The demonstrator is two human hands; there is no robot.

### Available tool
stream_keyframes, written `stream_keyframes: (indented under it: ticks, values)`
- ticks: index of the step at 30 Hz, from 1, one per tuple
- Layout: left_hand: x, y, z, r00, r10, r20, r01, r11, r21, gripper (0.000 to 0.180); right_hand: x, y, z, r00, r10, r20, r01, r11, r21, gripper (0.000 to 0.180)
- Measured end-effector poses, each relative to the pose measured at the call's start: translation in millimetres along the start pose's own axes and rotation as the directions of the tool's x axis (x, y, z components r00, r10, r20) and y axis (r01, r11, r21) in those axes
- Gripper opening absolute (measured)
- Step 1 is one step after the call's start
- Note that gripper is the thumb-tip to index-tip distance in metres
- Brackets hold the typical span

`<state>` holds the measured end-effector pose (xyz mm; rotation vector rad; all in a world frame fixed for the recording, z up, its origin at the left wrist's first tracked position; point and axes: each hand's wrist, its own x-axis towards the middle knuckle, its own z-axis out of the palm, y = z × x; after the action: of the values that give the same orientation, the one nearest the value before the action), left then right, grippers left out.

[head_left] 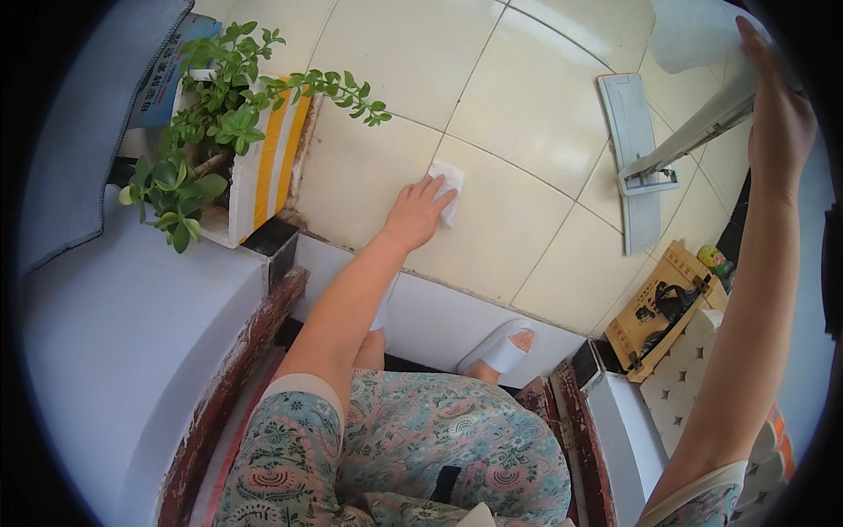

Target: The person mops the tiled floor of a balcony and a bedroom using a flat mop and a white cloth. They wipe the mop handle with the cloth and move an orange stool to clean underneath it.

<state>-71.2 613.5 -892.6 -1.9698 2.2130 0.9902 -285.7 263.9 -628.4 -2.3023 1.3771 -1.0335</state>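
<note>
Nearest the camera is the person's lap in a patterned dress (421, 448), and below it a foot in a white slipper (502, 349) on the floor by a white step (448, 321). To the right of the slipper lies a flat tan package (660, 309) with dark print, tilted, resting on a white quilted block (694, 360). A small green and yellow pack (713, 258) sits just beyond the tan one, against a dark edge.

The left arm reaches forward over the step. The left hand (414, 213) lies flat on the cream tile floor (518, 105), fingers (432, 191) spread and pressed on a small white cloth (450, 186), which shows past the fingertips near a tile joint. The hand does not grasp the cloth; it pins it to the tile.

To the left, a white ledge (132, 325) carries a planter (263, 167) striped white and orange, with a green trailing plant (219, 114) spilling over it. Behind the plant stands a blue label or card (167, 75) with pale print, beside a grey cloth (97, 114).

The right arm rises along the right edge. The right hand (780, 114) is up against a pale mop handle (702, 127), fingers extended; whether they close round it cannot be told. The handle runs down to a flat grey mop head (637, 158) lying on the tiles, well apart from the white cloth. A white sheet (694, 35) shows beyond the hand.
</note>
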Motion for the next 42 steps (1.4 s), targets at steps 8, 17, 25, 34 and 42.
stream_keyframes:
  ticks: [8,17,25,34,42]
  values:
    - [-7.5,-8.1,33.8,0.988,0.154,0.031,-0.157,0.982,0.108,0.038,-9.3,-17.6,13.4,0.990,0.142,-0.006,-0.142,0.989,-0.036,0.040]
    - [-12.5,10.3,31.7,0.989,-0.039,-0.143,0.023,0.994,-0.111,0.026,-11.7,-13.7,11.7,0.996,0.093,0.004,-0.093,0.996,-0.007,0.038]
    - [-9.0,-1.4,39.1,0.999,-0.037,0.034,0.036,0.998,0.050,0.015,-24.4,-36.1,22.3,0.982,0.168,0.089,-0.173,0.983,0.056,0.035]
    - [-0.1,0.2,39.9,0.831,-0.513,0.215,0.347,0.176,-0.921,0.025,-43.5,-36.6,5.8,0.968,0.249,0.010,-0.247,0.953,0.173,0.029]
    - [7.9,-6.7,0.1,0.755,-0.568,0.327,0.243,-0.221,-0.944,0.017,-83.0,-8.2,-24.8,0.928,0.359,-0.101,-0.339,0.925,0.170,0.029]
